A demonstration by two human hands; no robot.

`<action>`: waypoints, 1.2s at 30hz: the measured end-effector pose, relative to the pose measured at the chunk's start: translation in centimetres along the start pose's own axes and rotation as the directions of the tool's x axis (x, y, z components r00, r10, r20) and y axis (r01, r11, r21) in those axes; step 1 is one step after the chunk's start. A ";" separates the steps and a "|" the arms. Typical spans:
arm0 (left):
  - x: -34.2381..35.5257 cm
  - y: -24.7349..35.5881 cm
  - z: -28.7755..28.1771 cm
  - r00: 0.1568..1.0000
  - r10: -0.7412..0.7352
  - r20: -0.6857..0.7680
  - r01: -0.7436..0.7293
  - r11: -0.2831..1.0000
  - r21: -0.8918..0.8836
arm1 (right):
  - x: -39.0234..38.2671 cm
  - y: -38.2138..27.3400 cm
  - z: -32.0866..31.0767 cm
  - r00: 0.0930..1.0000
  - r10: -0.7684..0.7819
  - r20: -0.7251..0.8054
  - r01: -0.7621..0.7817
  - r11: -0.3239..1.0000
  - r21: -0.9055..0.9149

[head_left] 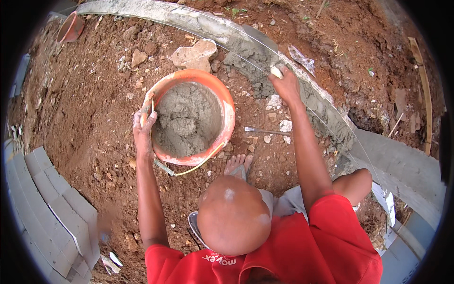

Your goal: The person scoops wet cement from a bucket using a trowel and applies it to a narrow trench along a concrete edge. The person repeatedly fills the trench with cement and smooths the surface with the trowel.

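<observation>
My left hand [143, 124] is closed on the rim of an orange bucket [226, 106], at its left side. The bucket holds wet grey mortar [184, 118] and has a yellowish handle [198, 165] hanging at its front. My right hand [283, 80] grips a white handle [276, 71], seemingly a trowel's, its blade hard to make out, against the curved concrete edging [318, 99]. Thin string runs along the edging, and fresh mortar [248, 71] lies heaped against it beside that hand. A thin metal tool [267, 131] lies on the soil between bucket and edging.
A small orange bucket [71, 26] sits at upper left. Grey slabs [61, 208] are stacked at lower left, a wooden strip [421, 94] lies at right, and a pale rock [194, 54] lies beyond the bucket. My bent knees and bare toes show below the bucket.
</observation>
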State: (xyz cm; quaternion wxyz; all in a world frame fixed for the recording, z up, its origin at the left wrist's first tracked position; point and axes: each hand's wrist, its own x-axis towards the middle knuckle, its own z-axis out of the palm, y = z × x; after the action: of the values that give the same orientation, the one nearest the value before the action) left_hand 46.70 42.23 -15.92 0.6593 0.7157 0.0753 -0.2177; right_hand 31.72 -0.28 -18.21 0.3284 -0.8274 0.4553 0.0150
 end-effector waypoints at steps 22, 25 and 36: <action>-2.7 0.1 5.7 0.973 0.200 0.116 -0.208 0.976 0.060 | -22.1 -6.0 1.3 0.669 -0.591 0.451 0.648 0.761 0.036; -2.7 -0.1 5.5 0.969 0.223 0.108 -0.235 0.966 0.111 | -20.5 -5.2 -0.9 0.714 -0.456 0.531 0.390 0.889 0.239; -3.4 1.3 5.0 0.982 0.164 0.088 -0.173 0.979 0.104 | -20.4 -2.8 -3.3 0.753 -0.203 0.626 0.252 0.968 0.010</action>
State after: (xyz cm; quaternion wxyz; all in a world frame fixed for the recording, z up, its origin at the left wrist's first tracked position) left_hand 43.11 37.76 -13.50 0.6368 0.7461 -0.0241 -0.1929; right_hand 21.09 14.09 -7.55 0.4283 -0.8367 0.2165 0.2639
